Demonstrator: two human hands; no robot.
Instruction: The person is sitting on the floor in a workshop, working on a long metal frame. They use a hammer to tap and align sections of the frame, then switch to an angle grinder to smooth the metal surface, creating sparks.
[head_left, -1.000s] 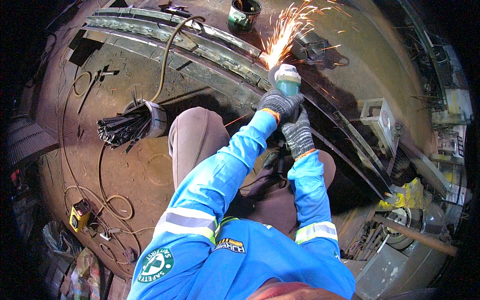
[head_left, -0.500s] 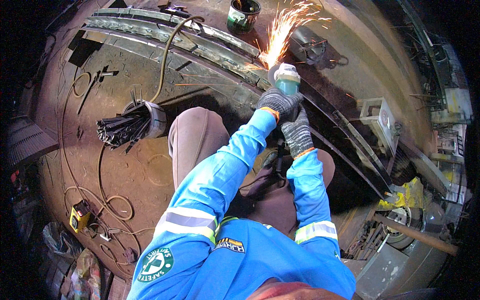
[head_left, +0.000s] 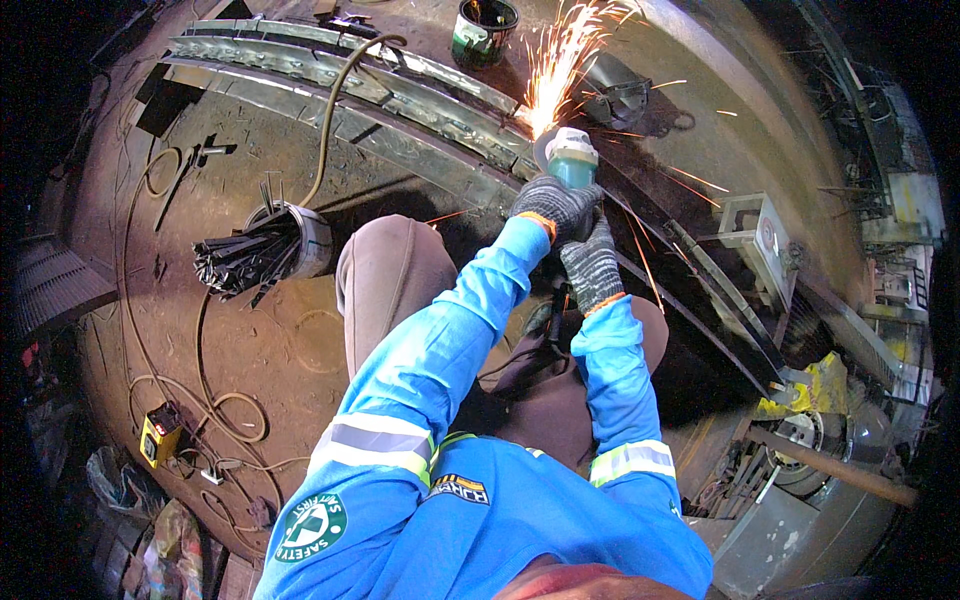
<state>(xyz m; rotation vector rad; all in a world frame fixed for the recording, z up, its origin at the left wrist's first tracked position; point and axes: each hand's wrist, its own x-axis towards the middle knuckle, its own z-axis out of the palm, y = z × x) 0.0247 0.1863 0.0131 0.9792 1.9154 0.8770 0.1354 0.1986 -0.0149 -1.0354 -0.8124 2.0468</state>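
Note:
Both gloved hands are closed around a teal angle grinder [head_left: 573, 168] with a pale metal head. My left hand [head_left: 556, 206] wraps its body just behind the head. Close behind it, my right hand [head_left: 592, 264] grips the rear part. The grinder's disc [head_left: 543, 148] meets the long steel beam [head_left: 420, 103], which lies across the floor in front of my knees. A fan of bright sparks [head_left: 560, 75] flies up and away from the contact. Glare hides the exact spot where disc and steel touch.
Left of my knee stands a bucket [head_left: 314, 240] full of thin rods [head_left: 245, 250]. A hose [head_left: 335, 110] crosses the beam. Beyond it are a dark pail [head_left: 484, 40] and a welding mask-like dark shell [head_left: 614, 90]. At right are a metal frame [head_left: 752, 235] and yellow cloth [head_left: 822, 385].
Both hands and the grinder hold almost the same place. The spark fan has changed shape, with more streaks now flying to the right and down past the hands.

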